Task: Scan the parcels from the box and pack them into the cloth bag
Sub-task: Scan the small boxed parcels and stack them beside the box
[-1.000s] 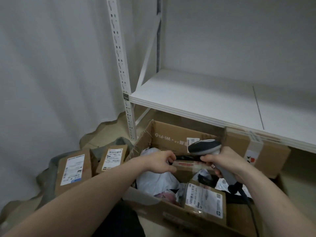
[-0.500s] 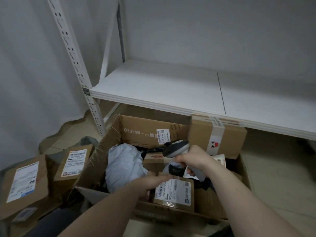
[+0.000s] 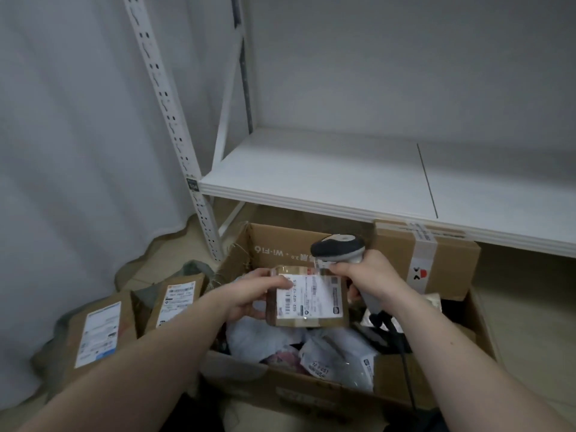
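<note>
My left hand (image 3: pixel 249 294) grips a small brown cardboard parcel (image 3: pixel 308 297) by its left side and holds it up over the open cardboard box (image 3: pixel 280 244), white label facing me. My right hand (image 3: pixel 371 275) grips the handle of a grey and black barcode scanner (image 3: pixel 338 247), whose head points down at the parcel's label from just above its top right corner. Inside the box lie white plastic mailers (image 3: pixel 336 360) and other parcels. Left of the box, two labelled brown parcels (image 3: pixel 99 332) (image 3: pixel 177 299) stand in the dark cloth bag (image 3: pixel 193 268).
A white shelf board (image 3: pixel 327 179) on a perforated white upright (image 3: pixel 168 120) juts out above the box's far edge. A taped brown carton (image 3: pixel 430 260) sits at the box's far right. A white curtain (image 3: pixel 78 151) hangs on the left. The scanner's cable (image 3: pixel 405 369) runs down beside my right forearm.
My left hand has lifted the small labelled parcel out of the box and raised it toward the scanner. My right hand has brought the scanner over the label.
</note>
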